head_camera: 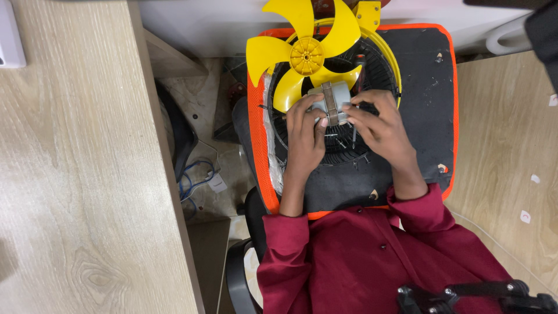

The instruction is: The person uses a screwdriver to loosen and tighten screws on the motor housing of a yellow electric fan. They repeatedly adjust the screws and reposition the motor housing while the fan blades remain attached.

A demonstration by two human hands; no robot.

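Both hands close around a small grey metal fan motor sitting on the round black wire fan guard: left hand and right hand grasp it. A yellow plastic fan blade lies against the guard's far-left edge.

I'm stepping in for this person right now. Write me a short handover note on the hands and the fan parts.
Left hand: holds the grey motor from the left.
Right hand: holds the motor's right side.
The motor sits on the black wire grille, which lies on the orange-edged black pad.
The yellow fan blade lies loose over the grille's upper left.
Done: blade is off.
Left: cannot tell if the motor is fastened.
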